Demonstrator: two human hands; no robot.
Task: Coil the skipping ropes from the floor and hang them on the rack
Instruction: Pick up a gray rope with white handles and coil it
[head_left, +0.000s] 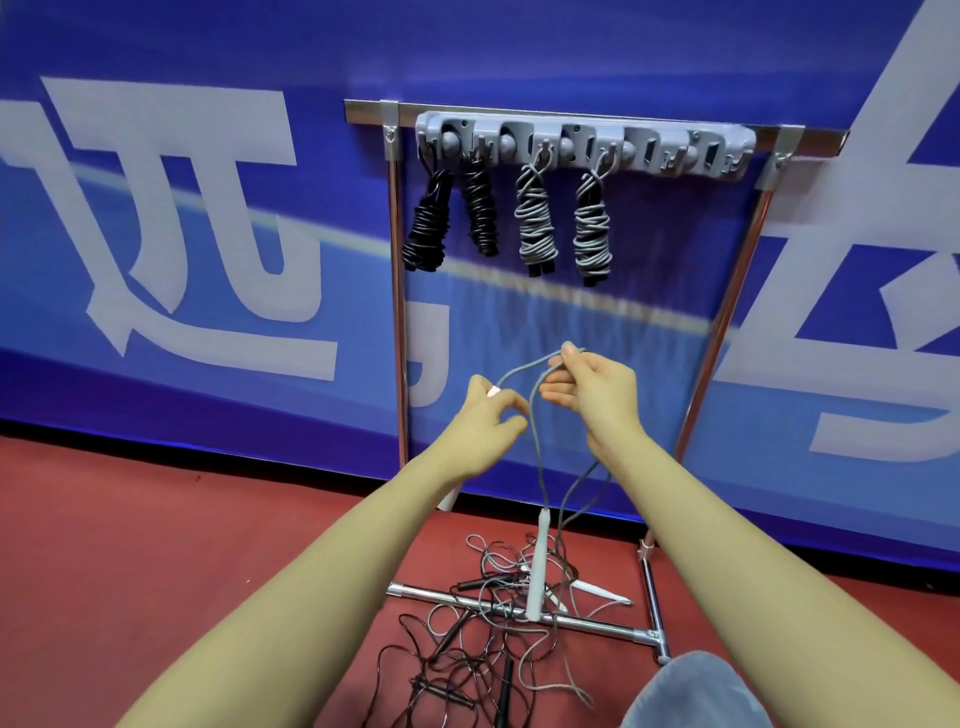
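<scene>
the left hand (491, 410) is pinching one end of a grey skipping rope (537, 441) between thumb and fingertips, and the right hand (592, 389), just beside it, is gripping the folded top of the cord, so a short loop is spanning the two hands in front of the rack (587, 143). this looks like the start of coiling a fifth rope: its pale, slim handle (537, 566) is dangling down toward the red floor (156, 545), where thin black and grey cords are lying tangled (483, 618) over the rack's chrome foot bar. next, the hands are probably going to need to gather the slack into even loops. above, two glossy black bundles (452, 223) and two matte grey bundles (563, 228) are hanging on the left hooks of the grey plastic holder, leaving the right hooks free.
</scene>
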